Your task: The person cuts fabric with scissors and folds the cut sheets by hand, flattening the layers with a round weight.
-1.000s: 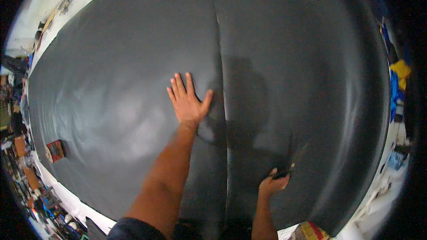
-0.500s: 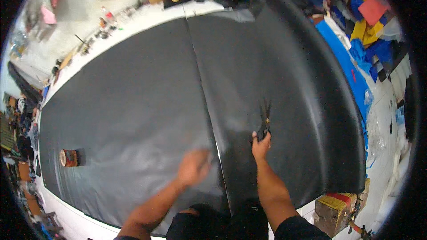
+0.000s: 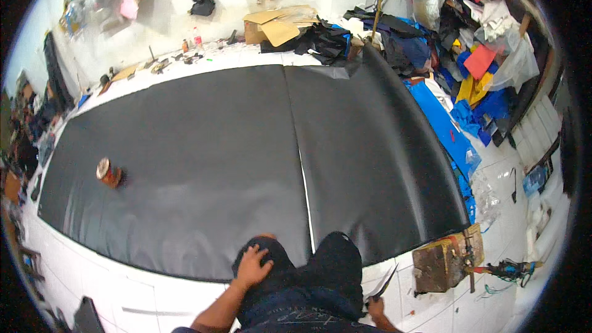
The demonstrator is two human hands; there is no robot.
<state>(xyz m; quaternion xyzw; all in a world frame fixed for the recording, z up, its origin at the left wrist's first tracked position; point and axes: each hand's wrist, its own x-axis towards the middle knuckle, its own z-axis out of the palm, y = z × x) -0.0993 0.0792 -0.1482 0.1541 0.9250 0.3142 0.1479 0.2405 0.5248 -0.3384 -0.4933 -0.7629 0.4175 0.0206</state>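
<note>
Pointing forward, scissors (image 3: 386,284) slant lengthwise (rightward).

White tiled floor (image 3: 444,316). Spread on it before me: large black sheet (image 3: 185,142) (narrow white gap (image 3: 306,200) running toward my knees (image 3: 338,250)), reddish-brown can (image 3: 110,174) on its left part. Right of the sheet, on the tiles: blue sheeting (image 3: 436,117), a worn brown box (image 3: 433,267).

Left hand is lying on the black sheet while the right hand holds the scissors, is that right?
Not quite: the left hand rests on the person's dark-clothed left leg, not on the black sheet, as the head view shows. The right hand does hold the scissors.
</note>
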